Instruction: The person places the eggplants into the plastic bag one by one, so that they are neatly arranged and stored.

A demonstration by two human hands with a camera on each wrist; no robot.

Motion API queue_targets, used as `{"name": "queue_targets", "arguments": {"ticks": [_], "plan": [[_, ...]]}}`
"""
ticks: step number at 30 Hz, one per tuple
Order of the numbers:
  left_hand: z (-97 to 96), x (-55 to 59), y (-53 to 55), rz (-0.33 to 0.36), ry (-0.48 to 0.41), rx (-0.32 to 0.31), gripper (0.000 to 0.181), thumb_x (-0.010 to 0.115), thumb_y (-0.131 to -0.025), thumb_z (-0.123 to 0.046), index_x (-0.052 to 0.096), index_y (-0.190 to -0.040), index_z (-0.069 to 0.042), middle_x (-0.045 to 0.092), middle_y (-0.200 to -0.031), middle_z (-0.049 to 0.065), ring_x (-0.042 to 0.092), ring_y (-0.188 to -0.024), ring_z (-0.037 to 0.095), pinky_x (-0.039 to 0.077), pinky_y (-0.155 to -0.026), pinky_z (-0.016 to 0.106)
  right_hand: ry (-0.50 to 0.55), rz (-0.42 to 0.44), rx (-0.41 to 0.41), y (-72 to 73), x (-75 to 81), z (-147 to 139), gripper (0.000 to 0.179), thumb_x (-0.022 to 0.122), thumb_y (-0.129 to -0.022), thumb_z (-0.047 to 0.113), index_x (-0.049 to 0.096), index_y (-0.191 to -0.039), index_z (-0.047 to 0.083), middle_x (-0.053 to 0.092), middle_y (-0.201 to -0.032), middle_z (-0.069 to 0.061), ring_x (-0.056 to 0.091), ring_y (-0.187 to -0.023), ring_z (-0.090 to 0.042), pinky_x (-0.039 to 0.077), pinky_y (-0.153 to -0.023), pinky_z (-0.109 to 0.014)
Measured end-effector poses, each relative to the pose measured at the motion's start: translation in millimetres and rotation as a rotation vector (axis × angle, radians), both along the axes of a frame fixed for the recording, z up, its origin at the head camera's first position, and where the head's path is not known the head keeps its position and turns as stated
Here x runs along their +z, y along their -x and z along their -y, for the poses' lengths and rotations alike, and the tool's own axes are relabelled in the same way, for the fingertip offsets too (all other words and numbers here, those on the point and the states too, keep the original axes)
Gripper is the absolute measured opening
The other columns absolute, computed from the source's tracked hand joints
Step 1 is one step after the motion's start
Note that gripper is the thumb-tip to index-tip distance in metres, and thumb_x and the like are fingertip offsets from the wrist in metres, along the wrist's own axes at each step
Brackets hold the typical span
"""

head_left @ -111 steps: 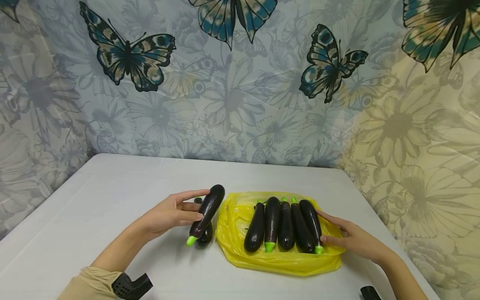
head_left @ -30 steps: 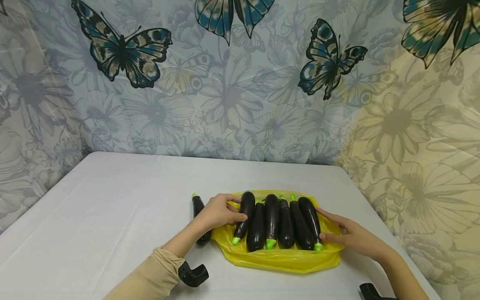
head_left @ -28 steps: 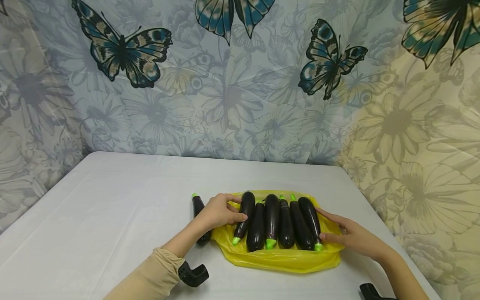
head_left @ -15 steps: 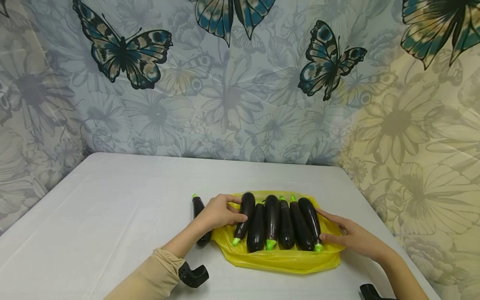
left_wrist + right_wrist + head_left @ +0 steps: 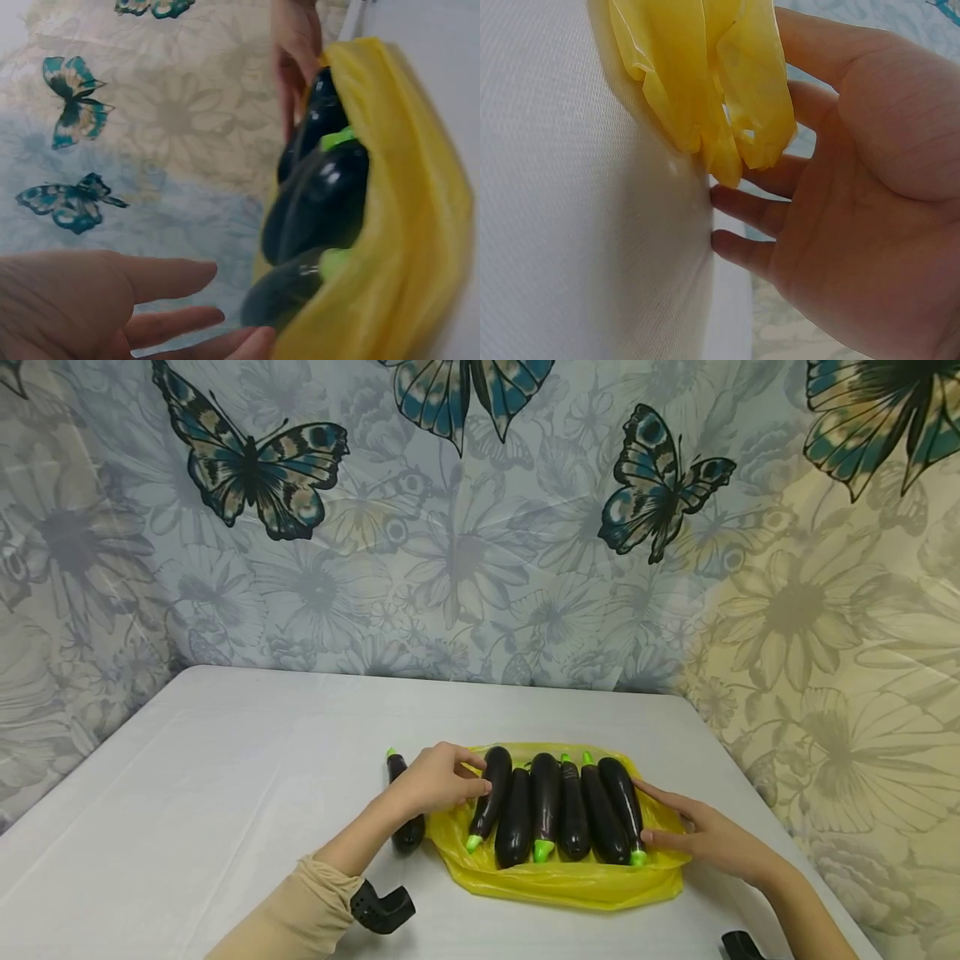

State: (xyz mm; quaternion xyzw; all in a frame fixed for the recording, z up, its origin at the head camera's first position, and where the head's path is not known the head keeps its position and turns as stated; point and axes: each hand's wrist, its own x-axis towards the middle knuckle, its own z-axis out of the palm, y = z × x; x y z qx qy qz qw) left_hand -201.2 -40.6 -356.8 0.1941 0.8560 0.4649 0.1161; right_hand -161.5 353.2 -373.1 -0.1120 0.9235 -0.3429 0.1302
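Note:
Several glossy dark eggplants lie side by side on a yellow plastic bag (image 5: pixel 577 887). At the left end of this row is an eggplant (image 5: pixel 491 793) with its green cap toward me. Beside its upper part is my left hand (image 5: pixel 438 783); the left wrist view shows its thumb and fingers spread, with a gap to the eggplants. My right hand (image 5: pixel 705 837) rests against the rightmost eggplant (image 5: pixel 621 806) and the bag's edge, fingers extended. In the right wrist view, yellow plastic hides some of its fingertips. Another eggplant (image 5: pixel 407 835) lies left of the bag, partly hidden behind my left wrist.
A white-covered table (image 5: pixel 247 760) carries the bag and eggplants, its surface stretching left and behind them. Walls with flower and butterfly prints (image 5: pixel 251 477) stand along the back and sides. Black wrist camera mounts (image 5: pixel 382 908) sit at both wrists.
My left hand has carried an eggplant from left of the bag onto the row's left end. Since half a second ago its fingers have loosened and lifted slightly. My right hand stays in place.

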Motion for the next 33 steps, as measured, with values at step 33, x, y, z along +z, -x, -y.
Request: {"name": "queue_targets", "arguments": {"ticks": [33], "plan": [[80.6,-23.4,-22.5,0.053,-0.102,0.383,0.056,0.081,-0.083,-0.023,0.061,-0.135,-0.012,0.058,-0.127,0.016,0.062,-0.108,0.032,0.057,-0.073,0.038,0.02,-0.014,0.043,1.9,-1.6,-4,0.074,0.068,-0.093,0.038,0.034,-0.155,0.014,0.028,-0.153,-0.027,0.018,-0.138,-0.054,0.021,-0.1,-0.075]]}}
